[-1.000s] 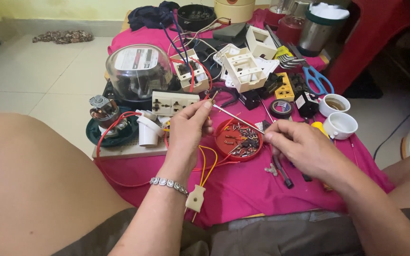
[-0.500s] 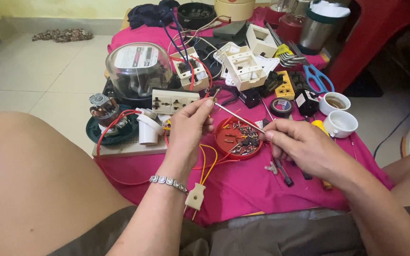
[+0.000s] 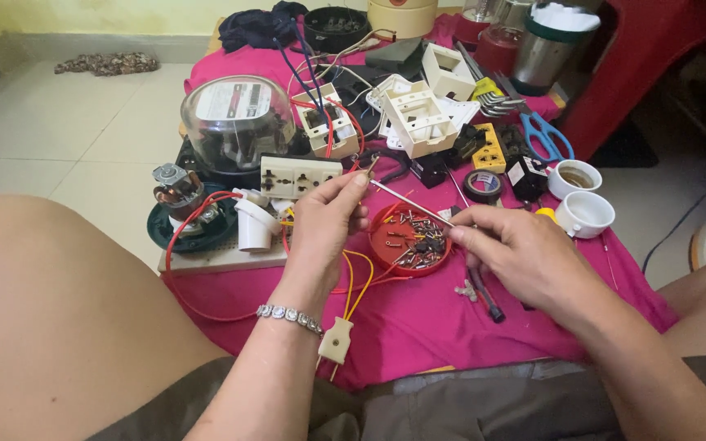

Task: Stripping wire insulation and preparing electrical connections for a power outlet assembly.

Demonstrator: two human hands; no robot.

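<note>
Moved: both hands sit slightly higher against the red dish than a second ago, the thin rod between them tilted much as before.
Table: pink cloth [image 3: 451, 327] covers the table, crowded with electrical parts.
Meter: glass-domed meter [image 3: 234, 118] stands at the far left, well apart from the hands.
Socket: cream socket plate [image 3: 300, 175] lies just beyond the left fingertips.
Left hand: left hand [image 3: 324, 224] is closed, thumb and forefinger pinching a small metal piece at the rod's upper end (a beaded bracelet circles the wrist).
Right hand: right hand [image 3: 525, 257] is closed, fingertips gripping the lower end of the rod.
Dish: red dish [image 3: 410, 241] of small screws sits between the hands.
Rod: thin metal rod [image 3: 410, 204] slants above the dish, held at both ends.
</note>
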